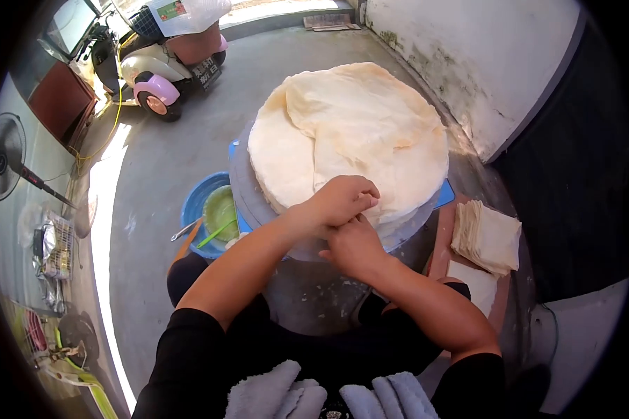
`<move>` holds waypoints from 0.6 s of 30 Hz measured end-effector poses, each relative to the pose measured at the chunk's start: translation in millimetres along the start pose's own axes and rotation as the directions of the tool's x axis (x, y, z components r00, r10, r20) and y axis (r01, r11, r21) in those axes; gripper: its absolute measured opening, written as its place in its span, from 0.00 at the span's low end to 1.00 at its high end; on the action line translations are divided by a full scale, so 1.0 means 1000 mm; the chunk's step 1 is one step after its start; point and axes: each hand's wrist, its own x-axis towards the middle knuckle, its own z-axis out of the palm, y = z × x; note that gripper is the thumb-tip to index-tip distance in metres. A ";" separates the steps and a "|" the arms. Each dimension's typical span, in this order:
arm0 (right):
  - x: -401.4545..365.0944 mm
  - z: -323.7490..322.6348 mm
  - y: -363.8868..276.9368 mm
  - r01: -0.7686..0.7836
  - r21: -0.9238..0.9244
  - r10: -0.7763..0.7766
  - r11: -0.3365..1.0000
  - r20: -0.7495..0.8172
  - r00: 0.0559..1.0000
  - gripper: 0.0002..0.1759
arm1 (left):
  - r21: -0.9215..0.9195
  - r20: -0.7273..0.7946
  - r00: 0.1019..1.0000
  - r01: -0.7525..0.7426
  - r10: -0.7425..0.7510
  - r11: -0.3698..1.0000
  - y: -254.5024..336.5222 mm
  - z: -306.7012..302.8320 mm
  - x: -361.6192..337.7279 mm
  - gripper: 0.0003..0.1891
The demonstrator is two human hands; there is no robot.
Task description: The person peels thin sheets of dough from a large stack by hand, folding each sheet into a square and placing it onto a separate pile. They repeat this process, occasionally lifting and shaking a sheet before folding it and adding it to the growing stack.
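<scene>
A thick round stack of thin, pale sheets that look like flatbread or dough skins (281, 162) lies on a round grey board (242, 183). Its top sheet (363, 105) is rumpled and partly folded over toward the far side. Over the stack's near edge, my left hand (341, 200) has its fingers curled in. Just below and touching it is my right hand (356, 246), also closed, with its fingertips against the left hand. Whatever lies between the fingers of either hand is hidden.
To the left of the board sits a blue basin (196, 199) with a green bowl (220, 209) in it. Folded square sheets (486, 237) are piled at right. A fan (7, 157) and a scooter (161, 70) stand on the left. A white wall (468, 56) borders the right.
</scene>
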 end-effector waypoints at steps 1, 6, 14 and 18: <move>0.002 -0.011 0.002 -0.007 0.001 0.007 1.000 0.002 1.000 0.25 | -0.142 -0.053 0.996 0.067 -0.075 0.988 0.003 -0.004 -0.002 0.12; 0.021 -0.057 0.062 -0.296 0.198 0.326 0.934 -0.143 0.934 0.07 | 0.110 -0.254 0.962 -0.070 0.096 0.991 -0.036 0.002 -0.003 0.17; 0.037 -0.050 0.116 -0.655 -0.017 0.654 0.755 0.091 0.751 0.25 | 0.368 -0.205 0.964 -0.082 0.167 0.926 -0.038 0.019 -0.008 0.25; 0.051 -0.052 0.111 -0.703 -0.083 0.704 0.706 0.185 0.685 0.27 | 0.424 -0.249 0.940 -0.110 0.233 0.899 -0.047 0.027 -0.013 0.24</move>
